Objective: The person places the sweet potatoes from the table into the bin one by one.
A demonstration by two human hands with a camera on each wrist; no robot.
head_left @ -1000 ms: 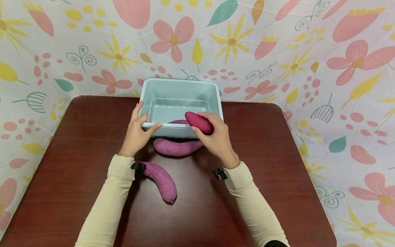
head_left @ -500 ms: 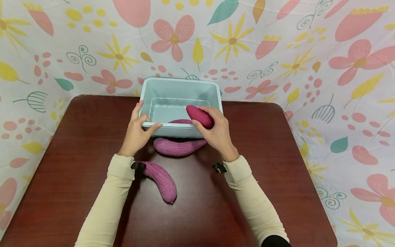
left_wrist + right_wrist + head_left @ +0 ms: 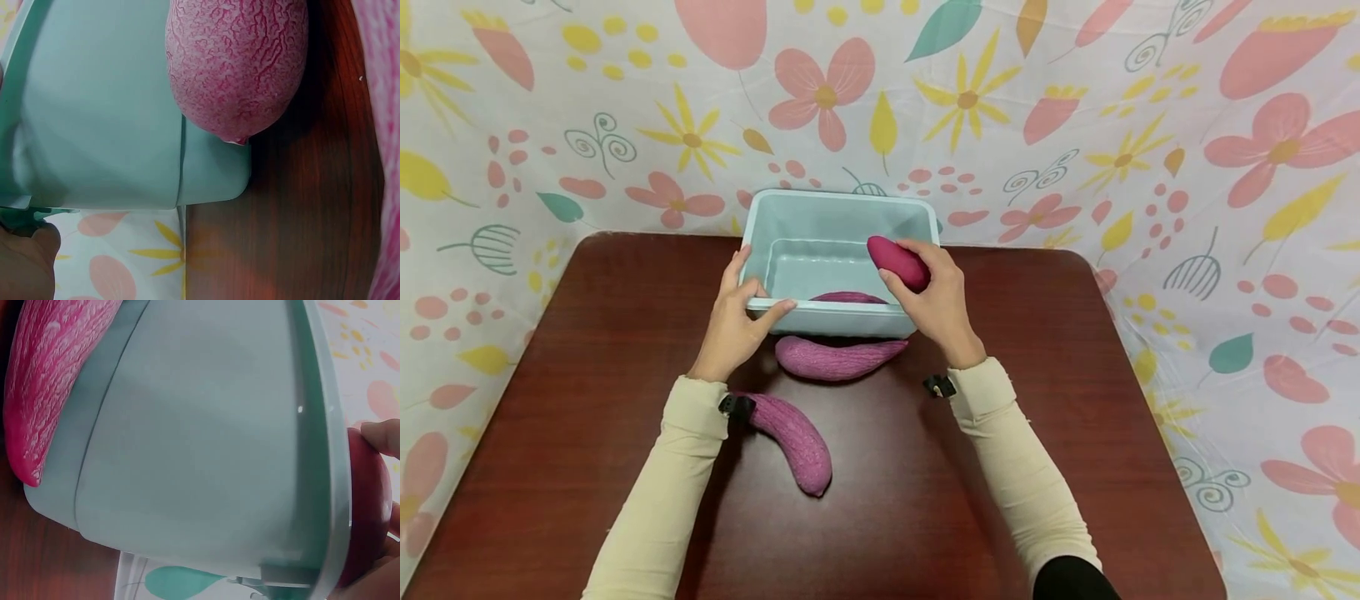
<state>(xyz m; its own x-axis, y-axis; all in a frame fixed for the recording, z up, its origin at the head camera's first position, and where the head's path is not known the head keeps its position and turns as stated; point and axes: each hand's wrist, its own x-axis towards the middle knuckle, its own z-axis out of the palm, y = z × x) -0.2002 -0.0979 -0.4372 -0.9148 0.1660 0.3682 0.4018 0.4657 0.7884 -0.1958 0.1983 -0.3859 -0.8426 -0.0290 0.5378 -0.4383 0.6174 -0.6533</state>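
The person's right hand [image 3: 936, 287] held a smooth, dark magenta, oval object [image 3: 898, 263] between its thumb on the near side and its fingers on the far side. The grip was only as wide as the object itself. The dark magenta object was over the right part of a pale blue-green, rectangular plastic bin [image 3: 842, 319], its narrower end pointing away and to the left; in the right wrist view it showed just past the bin's rim.

The left hand [image 3: 733, 321] gripped the bin's near left corner — thumb along the front rim, other fingers about the left side.

Inside the bin, close behind the front wall, lay a purple, elongated, eggplant-like piece [image 3: 848, 297], mostly hidden by that wall. A second one, a mottled pinkish-purple, curved eggplant [image 3: 838, 358], lay crosswise just in front of the bin, blunt end to the left and tapered end to the right. Nearer the person was a third, a wrinkled purple, bent eggplant [image 3: 793, 442], one end partly covered by the black device [image 3: 737, 407] on the left wrist.

All stood or lay on a dark reddish-brown, wood-grained table [image 3: 1037, 433], backed by a white cloth printed with pink, yellow and teal flowers and leaves [image 3: 970, 100]. Cream sleeves [image 3: 651, 492] covered both forearms.
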